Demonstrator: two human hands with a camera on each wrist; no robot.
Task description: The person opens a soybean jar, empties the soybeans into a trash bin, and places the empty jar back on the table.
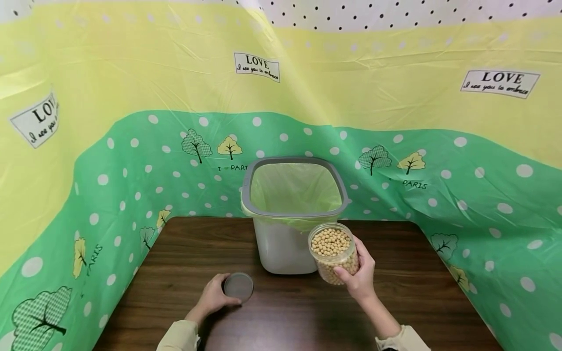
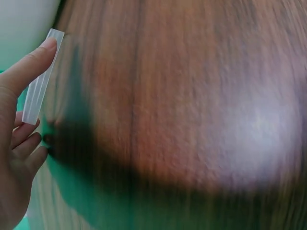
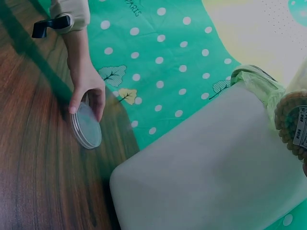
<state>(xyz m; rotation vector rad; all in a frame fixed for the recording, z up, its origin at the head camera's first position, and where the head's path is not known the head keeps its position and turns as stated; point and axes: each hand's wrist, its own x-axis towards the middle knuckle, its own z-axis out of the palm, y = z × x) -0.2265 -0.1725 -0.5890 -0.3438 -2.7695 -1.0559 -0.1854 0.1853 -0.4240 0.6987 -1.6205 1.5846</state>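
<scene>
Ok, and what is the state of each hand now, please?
Left hand: closed, holding the round lid by its edge.
Right hand: closed, holding the clear jar of beans.

Dark wood table (image 1: 210, 243), pale glare (image 2: 261, 124); green-and-yellow printed sheeting (image 1: 175, 73) around.

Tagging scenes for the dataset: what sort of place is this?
Probably a makeshift indoor recording booth: patterned plastic-looking sheeting screens the back and sides of a dark wood-look table, where a lined bin stands.
</scene>
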